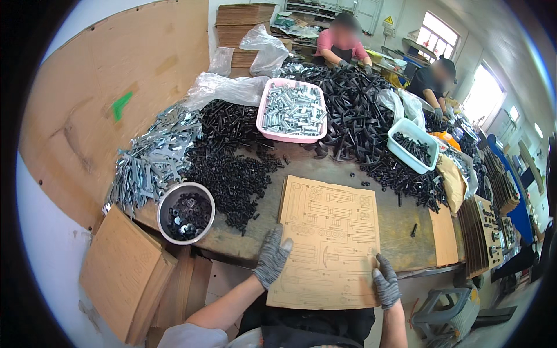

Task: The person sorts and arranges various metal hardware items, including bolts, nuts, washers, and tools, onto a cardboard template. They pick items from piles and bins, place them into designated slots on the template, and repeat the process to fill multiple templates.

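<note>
A brown cardboard sheet (328,246), printed with outlines of bolts, tubes, washers and a hammer-like shape, lies between my hands at the table's front edge. It may be more than one sheet thick; I cannot tell. My left hand (272,259), in a grey knit glove, is closed on its left edge with the thumb on top. Gloved alike, my right hand (386,283) grips the right edge near the lower corner. The sheet's near end overhangs the table above my dark apron, and the fingers beneath it are hidden.
Around the worktable (243,188) lie heaps of silvery wrenches (152,156), small black bolts (229,180) and black T-shaped parts (354,110). A metal bowl (209,223), a pink tub (290,138) and a pale blue tub (415,159) hold parts. Stacked cardboard (125,272) leans left. Two people work beyond.
</note>
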A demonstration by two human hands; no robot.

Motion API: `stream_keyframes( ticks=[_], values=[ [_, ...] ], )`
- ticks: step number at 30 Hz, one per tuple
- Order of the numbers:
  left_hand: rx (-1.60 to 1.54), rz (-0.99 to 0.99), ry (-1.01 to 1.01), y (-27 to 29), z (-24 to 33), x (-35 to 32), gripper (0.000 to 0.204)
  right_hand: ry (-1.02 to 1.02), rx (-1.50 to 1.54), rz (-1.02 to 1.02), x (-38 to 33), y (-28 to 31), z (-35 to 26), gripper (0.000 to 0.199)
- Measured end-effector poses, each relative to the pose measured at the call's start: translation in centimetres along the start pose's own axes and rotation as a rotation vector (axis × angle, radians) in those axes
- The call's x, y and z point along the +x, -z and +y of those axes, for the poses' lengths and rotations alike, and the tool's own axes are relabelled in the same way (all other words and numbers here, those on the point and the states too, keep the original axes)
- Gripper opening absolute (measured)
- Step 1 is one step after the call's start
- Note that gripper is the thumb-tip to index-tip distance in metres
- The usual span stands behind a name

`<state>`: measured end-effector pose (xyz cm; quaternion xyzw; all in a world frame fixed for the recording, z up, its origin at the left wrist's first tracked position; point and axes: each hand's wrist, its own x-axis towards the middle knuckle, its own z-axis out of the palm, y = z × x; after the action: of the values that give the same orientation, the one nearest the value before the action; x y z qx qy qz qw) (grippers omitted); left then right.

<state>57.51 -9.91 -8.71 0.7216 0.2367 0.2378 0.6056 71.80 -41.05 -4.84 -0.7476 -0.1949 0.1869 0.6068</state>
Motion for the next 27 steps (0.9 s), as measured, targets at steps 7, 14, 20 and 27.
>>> stream_keyframes(
  ticks=[7,14,20,27],
  values=[
    [-0.092,-0.080,0.107,1.5,1.6,0.1,0.067,-0.006,-0.172,-0.045,-0.1,-1.5,-1.8,0.055],
    [-0.086,-0.064,0.161,1.7,3.0,0.5,0.061,-0.001,-0.439,-0.249,0.6,0.1,-3.3,0.059],
    [-0.197,-0.088,0.150,1.3,5.3,0.8,0.058,0.053,-0.439,-0.417,2.0,2.4,-4.0,0.058],
    [0.365,0.102,-0.109,0.9,5.9,3.1,0.053,0.041,-0.613,-0.074,12.7,8.9,-4.0,0.046]
  ],
)
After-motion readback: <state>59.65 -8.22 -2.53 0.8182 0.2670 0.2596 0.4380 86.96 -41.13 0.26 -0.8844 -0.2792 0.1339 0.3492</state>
